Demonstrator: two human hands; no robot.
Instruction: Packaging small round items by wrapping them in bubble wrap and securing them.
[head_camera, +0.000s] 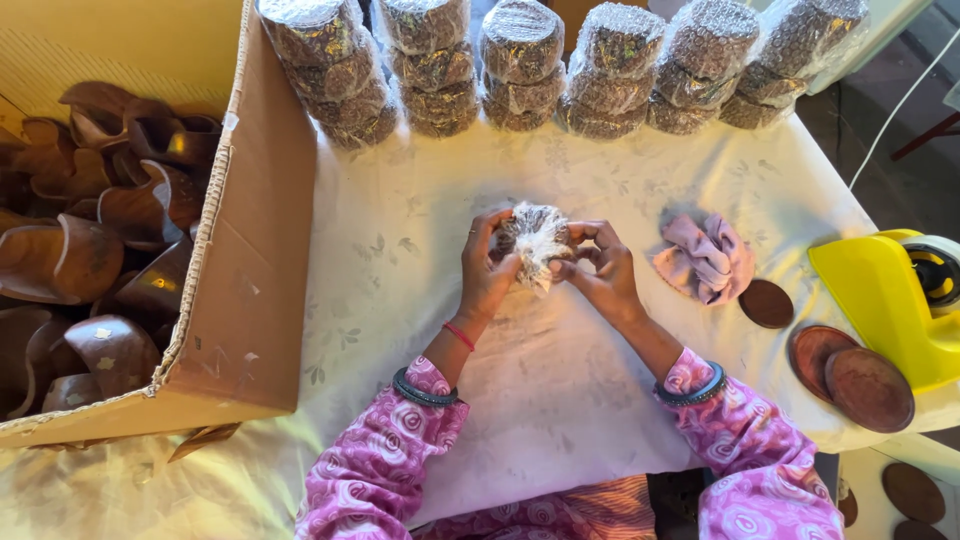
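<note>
Both grips are closed on one small round bundle wrapped in clear crinkled plastic film (535, 243): the left hand (487, 268) clasps its left flank, the right hand (600, 265) pinches the film at its right edge, equally near. It sits between the palms, just above the white patterned tabletop (400, 250). Beyond the grips lie stacked film-wrapped bundles (520, 65); right, a crumpled pink cloth (706, 257) and brown wooden discs (850, 375); left, a cardboard box of carved brown wooden pieces (250, 300).

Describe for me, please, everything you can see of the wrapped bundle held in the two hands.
The bundle is a small round lump covered in clear, crinkled plastic wrap that glints white; something brown shows through it. It is held up just above the white tablecloth, near the table's middle. The left hand grips its left side and the right hand pinches the gathered wrap at its right and lower edge. Nothing else touches it.
</note>
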